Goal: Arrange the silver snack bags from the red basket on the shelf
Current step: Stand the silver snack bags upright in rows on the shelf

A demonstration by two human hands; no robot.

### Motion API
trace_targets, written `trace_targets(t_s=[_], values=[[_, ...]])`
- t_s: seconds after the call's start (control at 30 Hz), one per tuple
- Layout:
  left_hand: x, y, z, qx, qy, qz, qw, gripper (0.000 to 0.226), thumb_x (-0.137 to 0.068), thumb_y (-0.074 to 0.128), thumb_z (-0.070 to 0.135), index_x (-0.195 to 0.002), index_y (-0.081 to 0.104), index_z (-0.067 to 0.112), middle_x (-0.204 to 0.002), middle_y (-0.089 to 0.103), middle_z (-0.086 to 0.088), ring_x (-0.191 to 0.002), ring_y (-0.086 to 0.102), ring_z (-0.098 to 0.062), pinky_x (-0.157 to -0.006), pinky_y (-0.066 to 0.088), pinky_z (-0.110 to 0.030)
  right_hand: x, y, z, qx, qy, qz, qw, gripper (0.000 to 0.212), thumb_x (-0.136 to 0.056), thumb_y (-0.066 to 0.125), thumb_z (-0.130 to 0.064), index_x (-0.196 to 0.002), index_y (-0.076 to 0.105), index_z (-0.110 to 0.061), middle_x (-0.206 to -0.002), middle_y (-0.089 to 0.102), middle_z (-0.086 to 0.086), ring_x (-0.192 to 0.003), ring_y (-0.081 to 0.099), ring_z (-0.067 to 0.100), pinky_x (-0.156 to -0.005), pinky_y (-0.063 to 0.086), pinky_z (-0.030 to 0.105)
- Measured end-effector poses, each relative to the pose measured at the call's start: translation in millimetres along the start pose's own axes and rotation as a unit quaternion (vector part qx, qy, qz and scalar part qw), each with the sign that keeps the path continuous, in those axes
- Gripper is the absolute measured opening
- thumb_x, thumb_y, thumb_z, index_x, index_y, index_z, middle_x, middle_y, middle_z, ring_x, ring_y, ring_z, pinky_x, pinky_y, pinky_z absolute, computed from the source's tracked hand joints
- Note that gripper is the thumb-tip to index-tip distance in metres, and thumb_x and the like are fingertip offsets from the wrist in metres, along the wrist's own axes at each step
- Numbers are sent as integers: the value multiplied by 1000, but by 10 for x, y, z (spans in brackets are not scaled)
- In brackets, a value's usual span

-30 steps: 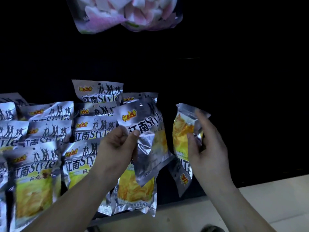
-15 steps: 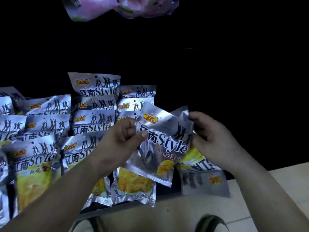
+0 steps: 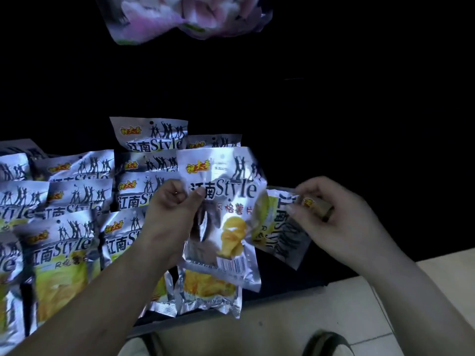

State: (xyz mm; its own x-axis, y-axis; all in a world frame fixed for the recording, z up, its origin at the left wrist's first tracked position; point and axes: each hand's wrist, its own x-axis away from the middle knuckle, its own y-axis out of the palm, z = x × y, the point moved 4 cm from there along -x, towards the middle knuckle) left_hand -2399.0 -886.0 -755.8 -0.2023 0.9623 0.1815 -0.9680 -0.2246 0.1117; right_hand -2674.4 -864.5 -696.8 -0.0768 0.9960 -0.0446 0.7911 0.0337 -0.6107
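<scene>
Rows of shiny silver snack bags (image 3: 61, 242) fill a black, unlit shelf (image 3: 282, 283). Each has black dancing silhouettes along the top, a small orange-and-yellow logo, bold dark lettering that mixes Chinese characters with the word "Style", and yellow crisps pictured below. The front bag (image 3: 226, 214) also has red characters and a black-and-white barcode. A sideways bag (image 3: 277, 227) is silver, black and yellow-green. Above is a pink-and-white packet (image 3: 185, 19). The floor (image 3: 308, 317) is pale cream tile with thin dark lines.

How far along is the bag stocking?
Done: rows of silver bags stand on the shelf at left. In hand: the left hand pinches an upright bag, the right hand holds a sideways bag. Left: placing both; basket out of view, remainder unknown.
</scene>
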Motion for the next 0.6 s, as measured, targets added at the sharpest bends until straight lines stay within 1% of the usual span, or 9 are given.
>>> trace_targets(t_s=[0.03, 0.1, 0.17, 0.23, 0.3, 0.33, 0.4, 0.47, 0.6], values=[[-19, -26, -19, 25, -8, 22, 999, 30, -99, 63, 13, -77, 44, 16, -48, 50, -10, -44, 45, -24, -44, 35, -31, 32, 6, 23, 4, -6, 17, 1000, 23, -88, 74, -36, -100, 55, -36, -101, 65, -21, -96, 64, -3, -73, 56, 32], [-35, -38, -20, 62, -24, 59, 996, 34, -100, 62, 12, -74, 41, 20, -48, 48, -4, -42, 44, -24, -42, 35, -30, 57, 67, 88, -37, 2, 61, 997, 30, -88, 76, -18, -92, 50, -32, -96, 63, -18, -100, 62, -4, -75, 50, 21], [-9, -20, -25, 76, -36, 67, 994, 35, -101, 59, 10, -74, 39, 18, -49, 49, -11, -39, 44, -24, -37, 34, -26, 53, 222, 176, -144, 27, 86, 985, 33, -89, 72, 1, -92, 56, -28, -92, 68, -9, -93, 66, -1, -77, 50, 15], [38, 19, -40, 62, -36, 48, 996, 31, -99, 64, 12, -78, 41, 15, -59, 50, -24, -44, 50, -29, -40, 42, -33, 37, 397, 239, -188, 42, 109, 975, 36, -90, 65, 10, -98, 64, -26, -92, 72, -3, -90, 69, 7, -79, 50, 13], [94, 32, -84, 18, -34, 14, 999, 28, -95, 72, 18, -85, 47, 12, -73, 49, -39, -55, 52, -39, -50, 47, -53, 17, 512, 256, -191, 48, 130, 972, 41, -92, 63, 8, -102, 64, -32, -99, 69, -2, -95, 67, 7, -79, 50, 11], [135, 30, -105, -9, -42, 15, 999, 28, -93, 74, 19, -84, 48, 14, -76, 47, -40, -60, 51, -39, -56, 46, -56, -1, 547, 270, -185, 52, 135, 972, 41, -92, 66, 3, -104, 63, -36, -107, 67, -1, -99, 65, 3, -80, 49, 11], [160, -24, -171, -40, -47, 38, 997, 32, -94, 71, 16, -78, 44, 19, -71, 38, -27, -68, 41, -29, -64, 38, -47, -49, 613, 362, -141, 68, 132, 979, 39, -90, 71, -5, -102, 60, -41, -121, 59, -1, -104, 59, -6, -82, 47, 8], [151, -91, -232, -15, -72, 55, 996, 36, -97, 67, 12, -75, 41, 22, -71, 34, -17, -68, 41, -27, -64, 34, -43, -58, 721, 456, -131, 97, 105, 981, 30, -90, 72, -10, -97, 61, -37, -118, 61, 0, -98, 61, -5, -78, 47, 9], [53, -193, -302, 111, -134, 79, 982, 36, -101, 60, 9, -72, 41, 19, -75, 56, -16, -58, 55, -21, -55, 38, -33, 4, 802, 546, -155, 107, 122, 975, 17, -91, 75, -16, -95, 62, -27, -99, 70, 1, -91, 70, 13, -79, 55, 33]])
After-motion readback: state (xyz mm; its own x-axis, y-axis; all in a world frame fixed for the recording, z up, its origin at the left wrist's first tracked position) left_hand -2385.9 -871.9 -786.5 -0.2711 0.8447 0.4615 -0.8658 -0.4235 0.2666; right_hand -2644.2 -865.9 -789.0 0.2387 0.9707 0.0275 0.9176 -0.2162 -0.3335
